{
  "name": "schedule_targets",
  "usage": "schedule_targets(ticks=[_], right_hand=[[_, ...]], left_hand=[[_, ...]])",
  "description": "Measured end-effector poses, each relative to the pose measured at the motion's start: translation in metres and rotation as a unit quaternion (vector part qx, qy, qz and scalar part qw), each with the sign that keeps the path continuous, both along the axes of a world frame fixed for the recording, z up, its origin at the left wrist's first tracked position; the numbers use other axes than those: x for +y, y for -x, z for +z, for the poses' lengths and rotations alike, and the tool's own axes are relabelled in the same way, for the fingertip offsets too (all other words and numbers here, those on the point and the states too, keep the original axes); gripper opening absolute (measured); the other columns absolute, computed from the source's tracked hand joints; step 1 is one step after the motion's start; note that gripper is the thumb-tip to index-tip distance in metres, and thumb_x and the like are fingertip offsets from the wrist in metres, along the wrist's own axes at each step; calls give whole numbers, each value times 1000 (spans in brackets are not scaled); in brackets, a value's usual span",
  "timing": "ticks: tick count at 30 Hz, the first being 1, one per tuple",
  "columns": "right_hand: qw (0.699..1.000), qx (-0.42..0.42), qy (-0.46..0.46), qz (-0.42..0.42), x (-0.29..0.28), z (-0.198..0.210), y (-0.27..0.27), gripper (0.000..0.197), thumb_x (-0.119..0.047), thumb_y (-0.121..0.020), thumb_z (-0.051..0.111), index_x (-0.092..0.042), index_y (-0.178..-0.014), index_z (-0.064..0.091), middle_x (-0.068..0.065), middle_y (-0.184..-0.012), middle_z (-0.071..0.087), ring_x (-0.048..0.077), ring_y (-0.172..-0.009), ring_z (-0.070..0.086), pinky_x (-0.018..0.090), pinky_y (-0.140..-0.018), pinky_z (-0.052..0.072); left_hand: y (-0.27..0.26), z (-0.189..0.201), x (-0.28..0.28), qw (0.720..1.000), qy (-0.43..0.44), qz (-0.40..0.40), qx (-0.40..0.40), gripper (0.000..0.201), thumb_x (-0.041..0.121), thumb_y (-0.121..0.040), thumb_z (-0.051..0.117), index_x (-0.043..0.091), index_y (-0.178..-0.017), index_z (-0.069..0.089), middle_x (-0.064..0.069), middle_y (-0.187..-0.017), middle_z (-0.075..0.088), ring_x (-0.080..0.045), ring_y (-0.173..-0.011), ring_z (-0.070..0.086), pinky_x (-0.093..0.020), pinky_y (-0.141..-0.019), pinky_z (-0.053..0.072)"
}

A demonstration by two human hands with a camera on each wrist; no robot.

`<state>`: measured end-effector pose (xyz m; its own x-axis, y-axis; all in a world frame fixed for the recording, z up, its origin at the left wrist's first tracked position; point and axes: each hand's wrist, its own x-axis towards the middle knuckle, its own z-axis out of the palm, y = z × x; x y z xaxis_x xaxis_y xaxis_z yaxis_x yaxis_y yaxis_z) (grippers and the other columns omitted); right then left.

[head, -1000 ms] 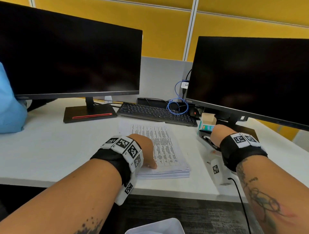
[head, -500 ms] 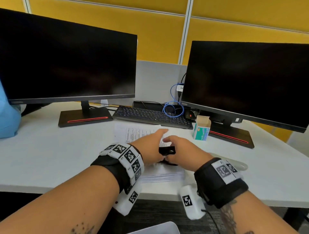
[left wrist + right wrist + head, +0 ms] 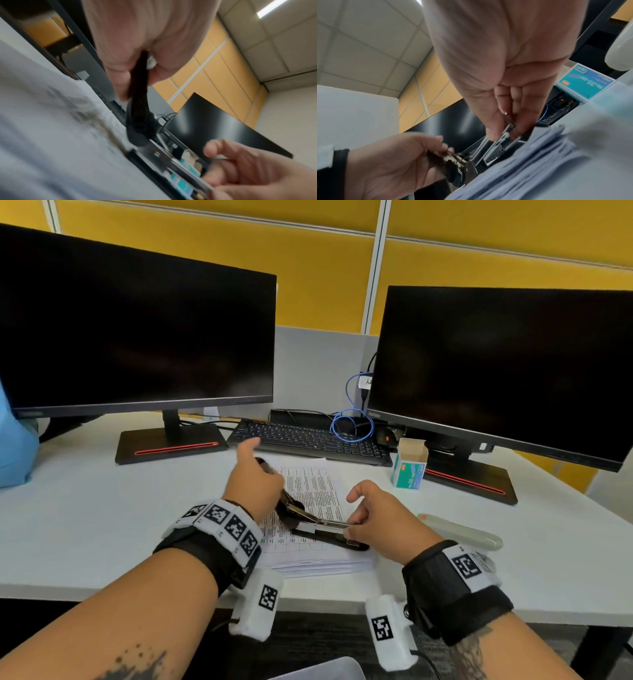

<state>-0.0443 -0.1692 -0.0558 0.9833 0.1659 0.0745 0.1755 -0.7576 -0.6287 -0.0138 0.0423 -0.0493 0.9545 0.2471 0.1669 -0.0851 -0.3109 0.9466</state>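
A second earlier my left hand (image 3: 253, 477) lay flat on the stack of papers (image 3: 308, 561) and my right hand (image 3: 380, 518) was off by the staple box (image 3: 409, 470). Half a second earlier both hands had met on the closed stapler above the papers.

By this moment the stapler (image 3: 322, 530) lay opened out on top of the stack, near its front edge, with the base flat on the top sheet. My left hand gripped the black lid (image 3: 138, 97), fingers and thumb curled round it, and held it swung up and back toward the keyboard (image 3: 308, 440). My right hand pinched the front end of the bare metal magazine (image 3: 503, 136) between thumb and fingertips (image 3: 522, 119). Both wrist views were blurred, so I could not tell whether the fingers held a strip of staples or only the rail itself.

I took the change to mean that fetching and opening were done and loading was in hand. The box stood open on the bench (image 3: 85, 525), well apart from the stapler, beside the foot of the right monitor. Nothing had been fastened yet, as far as I could judge: the sheets lay loose beneath the base.
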Motion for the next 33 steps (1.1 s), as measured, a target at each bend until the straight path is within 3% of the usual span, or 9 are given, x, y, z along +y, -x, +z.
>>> schedule_targets(ticks=[2,4,8,11,13,15,18,21,33], right_hand=[[1000,2,5,-1,0,-1,-1,41,-10,-80,75,-32,-100,46,-2,-86,67,14,-79,64,29,-74,55],[1000,3,13,0,0,-1,-1,40,-10,-79,76,-33,-98,48,-3,-85,66,13,-79,63,27,-74,53],[999,7,31,0,3,-2,-2,37,-12,-78,77,-34,-94,52,-3,-87,66,13,-79,62,27,-75,52],[1000,13,25,-7,3,0,0,37,-14,-79,78,-34,-99,54,-5,-89,67,12,-80,63,31,-81,54],[998,5,52,-24,-6,6,4,42,-20,-80,78,-36,-110,53,-9,-98,65,11,-87,62,29,-83,52],[988,-21,136,-74,-25,15,8,47,-27,-83,74,-39,-122,51,-7,-113,60,14,-102,57,30,-91,48],[946,8,281,-158,-56,25,13,44,-29,-91,61,-38,-132,49,1,-135,53,23,-121,51,42,-105,43],[929,80,324,-157,-78,32,14,43,-24,-93,59,-33,-134,52,0,-140,51,22,-126,49,40,-112,37],[899,86,395,-168,-102,47,-60,49,-21,-88,69,-24,-135,55,3,-136,55,22,-124,52,34,-108,40]], left_hand=[[-4,-1,13,993,-99,51,32,79,3,-84,63,30,-147,23,-12,-117,56,-23,-86,62,-37,-74,55],[-4,-1,17,948,-298,47,98,73,10,-83,64,37,-144,33,-9,-142,41,-31,-118,52,-47,-97,47],[9,6,-10,856,-488,-146,88,39,38,-94,57,47,-131,51,11,-150,41,-23,-148,18,-65,-113,1],[13,6,-30,819,-503,-263,80,29,41,-95,55,42,-124,60,11,-127,61,-15,-120,52,-48,-112,31],[12,8,-33,831,-482,-270,63,27,31,-96,58,32,-122,65,6,-116,67,-10,-95,55,-26,-90,43],[10,9,-30,847,-458,-264,58,26,26,-96,59,26,-120,68,5,-112,67,-9,-90,53,-21,-82,41],[6,5,-24,870,-422,-245,72,25,25,-95,61,24,-118,69,7,-108,62,-9,-90,53,-18,-80,39],[1,-1,-18,896,-376,-221,82,23,29,-95,62,27,-116,69,7,-111,61,-10,-90,54,-19,-78,39],[-18,-2,-13,897,-351,-233,130,19,35,-91,66,36,-109,69,9,-104,61,-8,-85,57,-16,-65,42]])
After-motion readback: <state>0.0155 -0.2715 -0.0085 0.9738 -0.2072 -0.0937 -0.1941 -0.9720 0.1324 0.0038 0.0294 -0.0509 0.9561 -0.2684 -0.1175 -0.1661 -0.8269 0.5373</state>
